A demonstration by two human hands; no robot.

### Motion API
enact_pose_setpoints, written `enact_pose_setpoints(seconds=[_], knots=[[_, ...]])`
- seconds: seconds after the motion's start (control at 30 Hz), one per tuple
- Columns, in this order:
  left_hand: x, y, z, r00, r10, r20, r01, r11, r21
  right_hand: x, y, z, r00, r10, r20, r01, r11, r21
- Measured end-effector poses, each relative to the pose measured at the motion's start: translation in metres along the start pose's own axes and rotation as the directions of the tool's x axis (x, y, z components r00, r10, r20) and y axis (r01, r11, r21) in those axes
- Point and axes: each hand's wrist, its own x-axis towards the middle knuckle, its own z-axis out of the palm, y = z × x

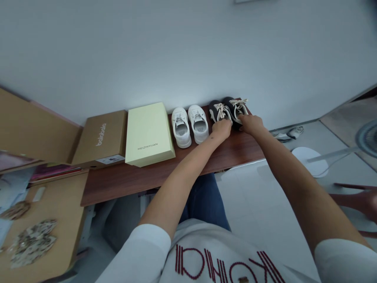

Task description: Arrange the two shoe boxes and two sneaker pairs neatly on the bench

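A pair of dark sneakers with cream laces stands at the right end of a narrow reddish-brown wooden shelf [241,146], toes toward the wall. My left hand [222,129] grips the heel of the left dark sneaker [216,111]. On the right dark sneaker [230,105], my right hand [251,123] has its fingers closed at the heel opening. Both hands partly hide the backs of these shoes. To their left a white sneaker [199,122] and another white sneaker [180,127] stand side by side, untouched.
Left of the white pair lie a pale yellow shoebox [149,131] and a brown cardboard box [103,133]. A desk [63,220] with a spotted bow [35,241] adjoins at left. On the floor at right are a fan [312,162] and other shoes [290,134].
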Motion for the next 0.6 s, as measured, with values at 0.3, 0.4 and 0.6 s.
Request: enact_pose_setpoints(seconds=[0.3, 0.4, 0.6], knots=[[-0.003, -0.005, 0.001, 0.999, -0.018, -0.030, 0.016, 0.999, -0.043, -0.009, -0.007, 0.001, 0.999, 0.008, -0.045, -0.005, 0.997, 0.079], [-0.019, -0.005, -0.004, 0.996, 0.017, -0.093, -0.022, 0.998, -0.055, -0.024, -0.014, -0.007, 0.990, 0.034, -0.134, -0.008, 0.983, 0.184], [-0.083, -0.010, -0.014, 0.952, 0.079, -0.297, -0.144, 0.968, -0.203, -0.078, -0.045, -0.009, 0.919, 0.055, -0.391, 0.146, 0.872, 0.466]])
